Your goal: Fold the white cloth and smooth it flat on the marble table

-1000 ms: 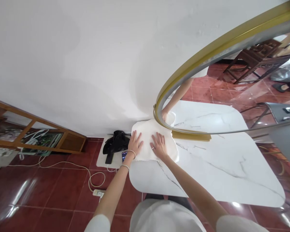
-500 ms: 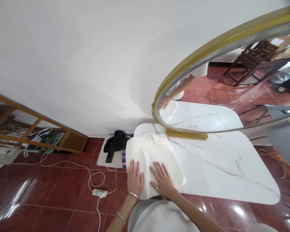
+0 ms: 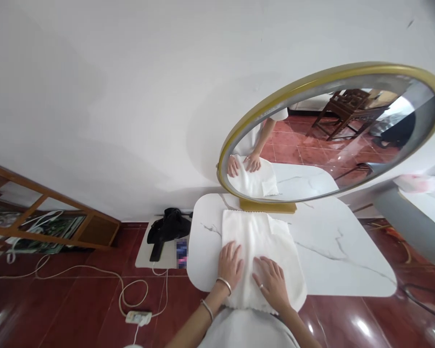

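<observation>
A white cloth (image 3: 252, 234) with zigzag-cut edges lies on the white marble-patterned table (image 3: 333, 273), rumpled down its middle. At its far right corner a small flap or patch (image 3: 278, 226) shows. My left hand (image 3: 230, 265) rests on the left part of the cloth, fingers stretched forward, with two bracelets on the wrist. To its right, my right hand (image 3: 271, 282) presses on the cloth with slightly bent, spread fingers and a ring. The cloth's near edge reaches the table's front, close to my body.
A large gold-framed mirror (image 3: 223, 166) stands on a gold base (image 3: 268, 206) at the back, against the wall. Left of the table, a low white surface (image 3: 143, 256) bears a black bag (image 3: 170, 224) and phones. A power strip (image 3: 138, 317) with cables lies on the red floor.
Both hands and the cloth have shifted right on the table, baring its left end. A flap now shows at the cloth's far right corner. The head view has turned slightly, showing more mirror.
</observation>
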A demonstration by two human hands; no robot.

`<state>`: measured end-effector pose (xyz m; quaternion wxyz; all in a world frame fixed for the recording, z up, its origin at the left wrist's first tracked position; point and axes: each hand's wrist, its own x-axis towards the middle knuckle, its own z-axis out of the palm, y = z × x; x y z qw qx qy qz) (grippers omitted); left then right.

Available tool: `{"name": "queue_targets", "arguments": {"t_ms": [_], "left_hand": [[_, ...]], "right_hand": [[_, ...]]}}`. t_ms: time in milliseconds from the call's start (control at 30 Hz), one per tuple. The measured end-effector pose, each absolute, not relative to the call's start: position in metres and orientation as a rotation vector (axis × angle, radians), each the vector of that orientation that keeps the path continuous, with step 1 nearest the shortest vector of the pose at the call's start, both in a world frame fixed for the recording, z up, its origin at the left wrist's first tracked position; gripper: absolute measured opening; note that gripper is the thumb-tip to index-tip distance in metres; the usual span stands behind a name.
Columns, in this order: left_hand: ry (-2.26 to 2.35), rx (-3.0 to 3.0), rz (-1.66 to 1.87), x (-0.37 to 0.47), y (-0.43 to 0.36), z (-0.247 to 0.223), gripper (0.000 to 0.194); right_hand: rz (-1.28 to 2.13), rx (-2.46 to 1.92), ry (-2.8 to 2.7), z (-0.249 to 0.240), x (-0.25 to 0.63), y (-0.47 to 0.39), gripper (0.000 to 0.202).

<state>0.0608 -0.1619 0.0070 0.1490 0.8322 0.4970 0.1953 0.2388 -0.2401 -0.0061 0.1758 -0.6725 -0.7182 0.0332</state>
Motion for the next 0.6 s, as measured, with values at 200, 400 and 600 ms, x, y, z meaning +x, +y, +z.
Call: {"name": "queue_targets", "arguments": {"t_ms": [200, 400, 600], "left_hand": [[1.89, 1.801, 0.883, 0.054, -0.084, 0.007, 0.033], [1.834, 1.736, 0.887, 0.049, -0.028, 0.033, 0.04], [1.334, 2.076, 0.745, 0.11, -0.085, 0.109, 0.032]], "right_hand": [[0.219, -1.994, -2.038, 0.005, 0.215, -0.181, 0.051], [0.293, -2.046, -2.033, 0.002, 0.185, -0.169, 0.057], [0.196, -1.821, -1.952, 0.021, 0.204, -0.172, 0.041]]}}
